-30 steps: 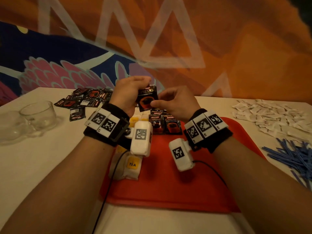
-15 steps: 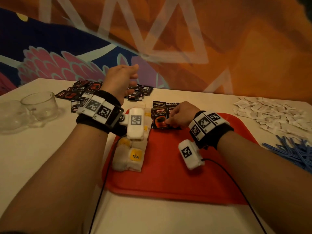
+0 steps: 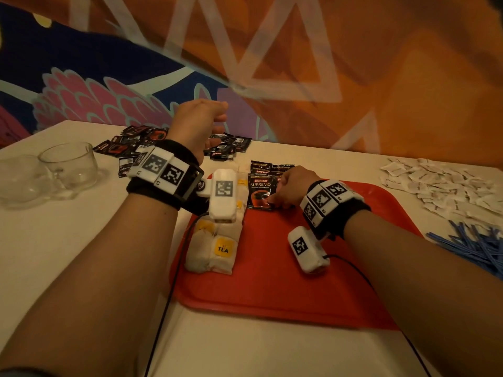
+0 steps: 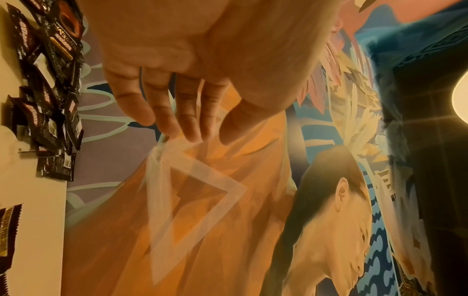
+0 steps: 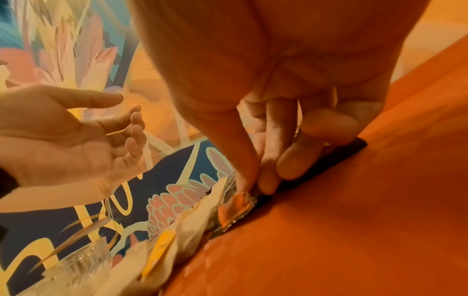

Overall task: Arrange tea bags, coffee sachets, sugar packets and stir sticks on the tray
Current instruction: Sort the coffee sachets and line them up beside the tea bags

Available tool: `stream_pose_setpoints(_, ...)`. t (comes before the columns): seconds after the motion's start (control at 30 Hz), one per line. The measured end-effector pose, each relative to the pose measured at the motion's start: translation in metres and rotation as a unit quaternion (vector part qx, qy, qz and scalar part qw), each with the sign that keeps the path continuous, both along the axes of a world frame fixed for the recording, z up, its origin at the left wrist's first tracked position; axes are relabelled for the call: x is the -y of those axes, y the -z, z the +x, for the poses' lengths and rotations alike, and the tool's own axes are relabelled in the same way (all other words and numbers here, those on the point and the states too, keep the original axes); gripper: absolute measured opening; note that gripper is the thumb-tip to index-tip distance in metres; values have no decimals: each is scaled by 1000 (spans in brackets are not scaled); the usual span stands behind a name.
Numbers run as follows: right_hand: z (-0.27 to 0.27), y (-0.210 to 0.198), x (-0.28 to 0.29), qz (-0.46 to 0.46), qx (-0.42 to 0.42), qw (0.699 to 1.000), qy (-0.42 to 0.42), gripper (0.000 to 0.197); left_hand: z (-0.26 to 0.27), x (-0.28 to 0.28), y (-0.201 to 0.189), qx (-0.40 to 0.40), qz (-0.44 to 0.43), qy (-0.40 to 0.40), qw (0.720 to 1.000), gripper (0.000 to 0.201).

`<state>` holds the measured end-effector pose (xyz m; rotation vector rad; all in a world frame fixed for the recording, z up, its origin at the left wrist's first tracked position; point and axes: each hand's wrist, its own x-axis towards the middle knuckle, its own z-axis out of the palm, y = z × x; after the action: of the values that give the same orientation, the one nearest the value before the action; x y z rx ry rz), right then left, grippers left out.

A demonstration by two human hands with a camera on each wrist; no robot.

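A red tray fills the lower centre of the head view. Along its left side lies a row of pale tea bags with yellow tags, one reading TEA. At the tray's upper edge, centre frame, black coffee sachets lie overlapping, the top one face up and marked KOPIKO SUPREMO. A loose pile of more black sachets sits off the tray, upper left. White sugar packets lie scattered at the right edge, with blue stir sticks heaped just below them.
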<state>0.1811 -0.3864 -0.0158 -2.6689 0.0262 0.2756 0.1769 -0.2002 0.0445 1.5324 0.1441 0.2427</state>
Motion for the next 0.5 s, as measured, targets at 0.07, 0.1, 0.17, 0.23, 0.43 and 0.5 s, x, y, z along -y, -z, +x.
stream_pose_setpoints(0.07, 0, -1, 0, 10, -4, 1000, 8, 46, 1, 0, 1, -2, 1, 1, 1000, 28)
stream_pose_setpoints(0.1, 0, -1, 0, 20, -6, 1000, 14, 46, 1, 0, 1, -3, 1, 1, 1000, 29)
stream_pose_setpoints(0.17, -1, -1, 2, 39, -8, 999, 19, 42, 2, -1, 2, -4, 2, 0, 1000, 28)
stream_pose_setpoints(0.23, -4, -3, 4, 68, 0, 998, 17, 30, 3, -1, 2, -8, 3, 1, 1000, 28)
stream_pose_setpoints(0.43, -4, -12, 3, 168, 31, 985, 12, 23, 5, -2, 6, -23, 7, 14, 1000, 28)
stream_pose_setpoints(0.5, -1, -15, 0, 191, 45, 981, 4, 24, 6, -2, 8, -34, 16, 23, 999, 30)
